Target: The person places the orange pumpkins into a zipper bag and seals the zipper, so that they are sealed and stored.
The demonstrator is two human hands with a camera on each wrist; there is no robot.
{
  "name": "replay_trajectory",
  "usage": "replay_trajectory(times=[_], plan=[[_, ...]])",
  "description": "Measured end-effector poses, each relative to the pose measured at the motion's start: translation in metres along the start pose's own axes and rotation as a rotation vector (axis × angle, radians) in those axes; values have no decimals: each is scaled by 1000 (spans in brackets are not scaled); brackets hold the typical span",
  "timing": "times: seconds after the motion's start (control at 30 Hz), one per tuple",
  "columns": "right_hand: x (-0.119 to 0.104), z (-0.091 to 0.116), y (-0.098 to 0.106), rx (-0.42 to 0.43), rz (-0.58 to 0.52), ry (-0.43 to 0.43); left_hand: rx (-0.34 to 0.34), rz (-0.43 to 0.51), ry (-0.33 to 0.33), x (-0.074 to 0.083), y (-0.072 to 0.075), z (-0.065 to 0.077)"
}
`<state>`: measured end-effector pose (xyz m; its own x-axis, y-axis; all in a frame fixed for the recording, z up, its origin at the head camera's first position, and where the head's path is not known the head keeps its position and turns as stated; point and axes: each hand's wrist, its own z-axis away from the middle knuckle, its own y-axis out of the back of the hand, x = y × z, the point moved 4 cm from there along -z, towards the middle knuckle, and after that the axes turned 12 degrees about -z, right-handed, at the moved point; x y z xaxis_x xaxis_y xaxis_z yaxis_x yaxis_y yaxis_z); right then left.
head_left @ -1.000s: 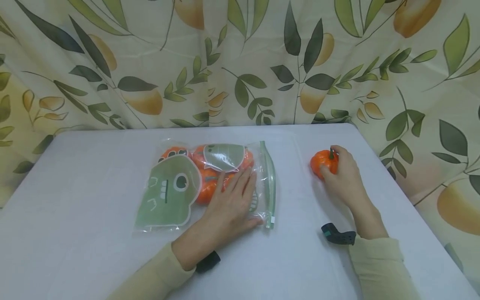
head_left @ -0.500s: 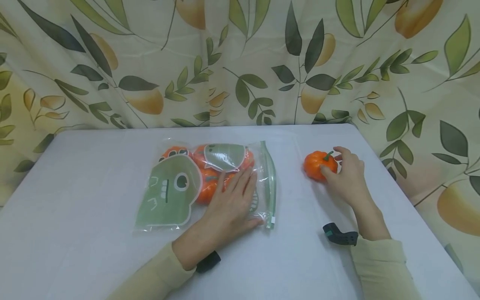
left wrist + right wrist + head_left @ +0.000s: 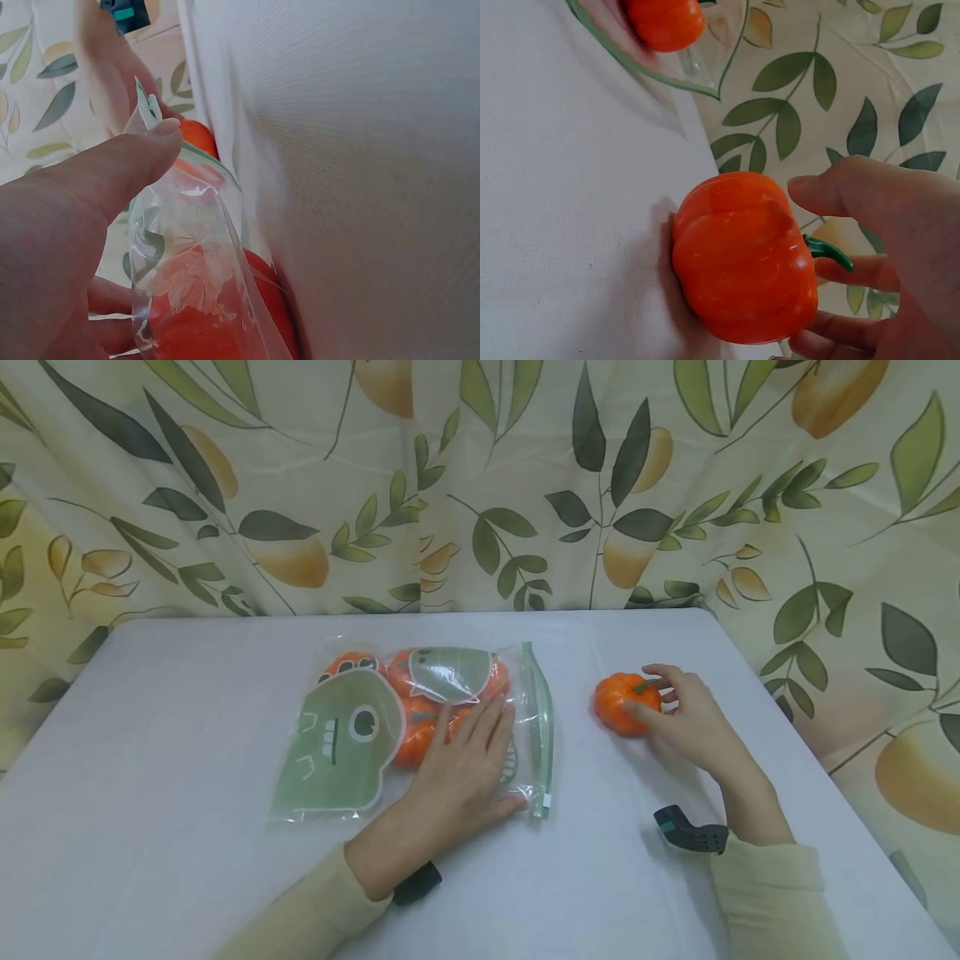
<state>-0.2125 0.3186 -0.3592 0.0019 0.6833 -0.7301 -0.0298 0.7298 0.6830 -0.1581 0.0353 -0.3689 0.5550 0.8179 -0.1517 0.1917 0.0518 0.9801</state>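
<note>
My left hand (image 3: pixel 465 768) lies on a clear zip bag (image 3: pixel 330 785) with green cartoon monsters printed on it, its fingers straight. Inside the bag are several small orange toy pumpkins (image 3: pixel 416 747). In the left wrist view the thumb (image 3: pixel 150 150) extends by the zip end of the bag (image 3: pixel 195 206). To the right of the bag, one loose toy pumpkin (image 3: pixel 618 703) with a green stem sits on the table. My right hand (image 3: pixel 693 718) is at its right side, thumb and fingers spread and loose. The right wrist view shows the thumb tip right at the edge of this pumpkin (image 3: pixel 742 259).
A white-covered table (image 3: pixel 187 710) carries everything. Behind it hangs a cloth (image 3: pixel 480 485) printed with leaves and fruit. The bag's green zip edge (image 3: pixel 542 735) faces the loose pumpkin. Dark wrist devices (image 3: pixel 690 833) sit at both sleeves.
The loose pumpkin has shifted left and slightly nearer along the table, its stem tipping, as my right fingers moved left and loosened around it. My left hand and the bag have stayed put.
</note>
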Motion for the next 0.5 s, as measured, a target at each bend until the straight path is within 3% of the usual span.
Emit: replay_trajectory(times=[0.27, 0.5], plan=[[-2, 0, -5, -78, -44, -28, -16, 15, 2, 0, 1, 0], [-4, 1, -6, -79, -22, -13, -16, 13, -2, -1, 1, 0]])
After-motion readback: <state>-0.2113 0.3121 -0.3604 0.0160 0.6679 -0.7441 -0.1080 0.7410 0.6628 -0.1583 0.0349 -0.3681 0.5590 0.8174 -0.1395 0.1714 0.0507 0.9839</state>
